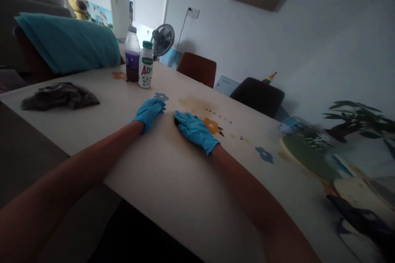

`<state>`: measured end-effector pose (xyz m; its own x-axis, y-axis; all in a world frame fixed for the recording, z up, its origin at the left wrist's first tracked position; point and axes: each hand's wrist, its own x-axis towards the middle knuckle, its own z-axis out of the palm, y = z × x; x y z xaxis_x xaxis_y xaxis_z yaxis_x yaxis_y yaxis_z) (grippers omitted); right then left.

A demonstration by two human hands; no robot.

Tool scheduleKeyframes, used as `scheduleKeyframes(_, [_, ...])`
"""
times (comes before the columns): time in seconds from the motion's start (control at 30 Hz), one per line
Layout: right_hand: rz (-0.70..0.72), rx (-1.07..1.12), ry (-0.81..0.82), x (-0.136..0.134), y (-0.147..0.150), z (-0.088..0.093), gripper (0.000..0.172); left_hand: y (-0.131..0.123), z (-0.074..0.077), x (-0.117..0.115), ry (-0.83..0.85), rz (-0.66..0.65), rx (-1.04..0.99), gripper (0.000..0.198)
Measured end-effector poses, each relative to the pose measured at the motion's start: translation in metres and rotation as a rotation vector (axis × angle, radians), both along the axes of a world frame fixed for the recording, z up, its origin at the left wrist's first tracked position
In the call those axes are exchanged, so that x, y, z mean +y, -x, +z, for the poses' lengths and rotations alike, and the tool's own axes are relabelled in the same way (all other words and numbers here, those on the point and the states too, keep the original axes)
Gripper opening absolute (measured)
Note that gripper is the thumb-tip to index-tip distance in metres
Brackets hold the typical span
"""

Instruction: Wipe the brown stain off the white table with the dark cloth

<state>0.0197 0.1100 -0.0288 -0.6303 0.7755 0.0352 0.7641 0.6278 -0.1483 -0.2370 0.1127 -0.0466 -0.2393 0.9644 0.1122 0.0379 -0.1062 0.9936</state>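
Note:
Both my hands wear blue gloves and rest on a cream table (173,172) printed with flowers. My left hand (149,111) lies palm down with its fingers stretched toward a blue flower print. My right hand (194,130) lies flat beside it, fingers extended, with a small dark thing showing under its fingertips that I cannot make out. The two hands are a short gap apart. Beyond them stand a bottle with purple liquid (132,54) and a white bottle with a green cap (146,65), side by side.
A crumpled grey cloth (60,95) lies at the table's left. A teal cushion (68,43) and a small fan (162,40) sit at the far end. Two chairs (197,68) stand along the far side. Round mats and a plant (354,119) crowd the right.

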Motion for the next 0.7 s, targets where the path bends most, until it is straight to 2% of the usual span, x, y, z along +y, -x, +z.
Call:
scheduleKeyframes(0.17, [-0.069,0.000,0.018,0.011,0.037,0.009,0.063,0.001,0.004,-0.003,0.085,0.007,0.073,0.019])
scheduleKeyframes(0.3, [-0.090,0.000,0.003,-0.003,0.041,0.007,0.064,0.002,0.007,-0.006,0.096,0.009,0.054,0.018])
scheduleKeyframes(0.5, [-0.077,-0.006,-0.049,-0.034,0.006,0.003,0.065,0.004,0.011,-0.010,0.103,0.025,0.054,0.022])
scheduleKeyframes(0.7, [-0.123,0.032,-0.071,-0.050,-0.050,-0.005,0.067,0.007,0.016,-0.013,0.116,0.014,0.065,0.020])
